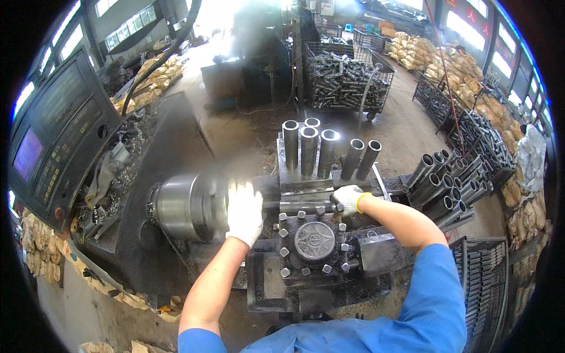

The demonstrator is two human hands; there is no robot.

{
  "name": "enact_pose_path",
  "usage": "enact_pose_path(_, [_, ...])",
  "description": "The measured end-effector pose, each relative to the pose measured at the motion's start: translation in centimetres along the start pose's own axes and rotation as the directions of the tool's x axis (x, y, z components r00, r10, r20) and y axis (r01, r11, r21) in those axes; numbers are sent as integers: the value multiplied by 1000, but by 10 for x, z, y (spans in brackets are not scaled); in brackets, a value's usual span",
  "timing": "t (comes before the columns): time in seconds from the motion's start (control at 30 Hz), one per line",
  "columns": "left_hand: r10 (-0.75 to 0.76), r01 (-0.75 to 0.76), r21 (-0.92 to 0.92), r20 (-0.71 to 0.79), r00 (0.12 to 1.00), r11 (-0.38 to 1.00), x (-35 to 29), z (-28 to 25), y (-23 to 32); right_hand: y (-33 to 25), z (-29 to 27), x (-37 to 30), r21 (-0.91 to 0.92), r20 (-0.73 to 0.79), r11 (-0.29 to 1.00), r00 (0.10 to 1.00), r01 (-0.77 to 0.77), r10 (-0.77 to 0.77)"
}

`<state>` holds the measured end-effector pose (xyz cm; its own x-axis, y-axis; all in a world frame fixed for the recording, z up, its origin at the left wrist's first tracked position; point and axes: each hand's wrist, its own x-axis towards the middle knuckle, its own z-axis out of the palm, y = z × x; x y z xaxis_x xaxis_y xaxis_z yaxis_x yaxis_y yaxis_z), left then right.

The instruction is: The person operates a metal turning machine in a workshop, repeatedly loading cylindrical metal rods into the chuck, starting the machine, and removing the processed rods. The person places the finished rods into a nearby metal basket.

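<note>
My left hand (243, 213), in a white glove, lies with its fingers stretched out just right of the lathe chuck (183, 207). What is under its palm is hidden. My right hand (348, 200), gloved in white with a yellow cuff, is closed at the right end of a metal tube (306, 207). This tube lies level behind the square tool post (314, 240), which is ringed with bolts. Several shiny tubes (309, 152) stand upright just beyond my hands.
A bundle of tubes (447, 185) leans to the right. The control panel (56, 141) stands at the left, near metal chips (118, 170). Farther off are a wire cage (347, 76) full of metal parts and stacked sacks (453, 67). Another rack (484, 282) stands at lower right.
</note>
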<state>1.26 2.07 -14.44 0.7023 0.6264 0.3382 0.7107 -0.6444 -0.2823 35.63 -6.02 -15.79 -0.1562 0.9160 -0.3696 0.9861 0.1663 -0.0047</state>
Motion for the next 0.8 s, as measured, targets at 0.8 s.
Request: enact_pose_path(0.8, [-573, 694, -697, 498, 651, 182, -313, 1, -12, -67, -127, -24, -29, -326, 994, 941, -104, 89])
